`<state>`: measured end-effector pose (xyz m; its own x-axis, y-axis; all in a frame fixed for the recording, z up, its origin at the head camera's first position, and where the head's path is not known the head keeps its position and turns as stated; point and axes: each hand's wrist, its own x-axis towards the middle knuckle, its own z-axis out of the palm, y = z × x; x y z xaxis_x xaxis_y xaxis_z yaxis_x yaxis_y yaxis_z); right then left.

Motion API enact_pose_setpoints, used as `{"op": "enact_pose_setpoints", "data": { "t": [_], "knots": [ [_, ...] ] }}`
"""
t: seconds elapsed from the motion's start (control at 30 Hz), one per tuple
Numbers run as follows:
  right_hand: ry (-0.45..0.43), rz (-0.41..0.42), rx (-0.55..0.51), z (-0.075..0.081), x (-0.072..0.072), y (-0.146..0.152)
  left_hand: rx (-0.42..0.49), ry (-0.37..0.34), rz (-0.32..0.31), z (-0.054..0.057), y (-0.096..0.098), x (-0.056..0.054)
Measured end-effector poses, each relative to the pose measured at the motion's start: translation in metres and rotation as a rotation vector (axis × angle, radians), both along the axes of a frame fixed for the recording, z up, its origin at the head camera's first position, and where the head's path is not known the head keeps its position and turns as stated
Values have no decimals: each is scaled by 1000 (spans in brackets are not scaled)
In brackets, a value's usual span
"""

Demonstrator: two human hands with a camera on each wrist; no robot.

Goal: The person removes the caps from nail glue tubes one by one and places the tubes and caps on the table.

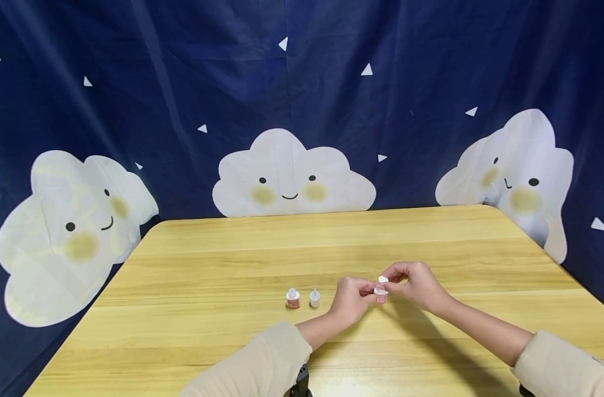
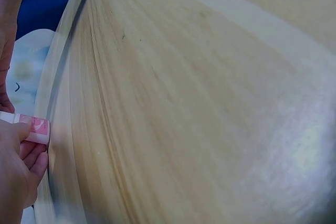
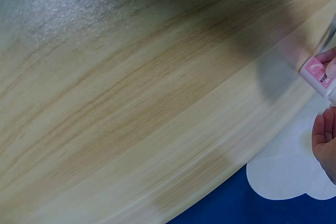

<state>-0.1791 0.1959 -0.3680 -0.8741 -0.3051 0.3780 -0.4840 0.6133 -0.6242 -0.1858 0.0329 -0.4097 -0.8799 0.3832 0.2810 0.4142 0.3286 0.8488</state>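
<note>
My left hand grips a small white bottle with a pink label just above the table. The same bottle shows at the left edge in the left wrist view, between thumb and fingers. At its top, my right hand pinches a white cap; whether the cap touches the bottle neck is hard to tell. In the right wrist view, the right hand's curled fingers show at the edge, by the bottle's top end.
Left of the hands stand a small white bottle with a red label and a small white piece with a thin tip. Both are on the wooden table. Behind it hangs a dark blue cloth with cloud prints.
</note>
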Motion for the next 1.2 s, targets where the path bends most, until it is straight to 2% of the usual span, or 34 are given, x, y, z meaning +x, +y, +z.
{"op": "enact_pose_setpoints", "data": {
  "t": [0.17,0.33,0.47,0.7,0.83,1.2],
  "knots": [
    [4,-1,6,0,-1,0,17,-10,-2,2,-1,1],
    [8,11,5,-1,-2,0,37,24,-15,3,-2,1],
    [23,20,15,-1,-2,0,20,-7,-3,2,0,0],
    [38,41,20,1,0,0,-20,-22,14,0,1,-1],
    [47,72,25,2,-1,1,-11,-34,10,2,1,-1],
    [-41,220,64,10,-5,10,-25,-25,26,0,2,-1]
  ]
}}
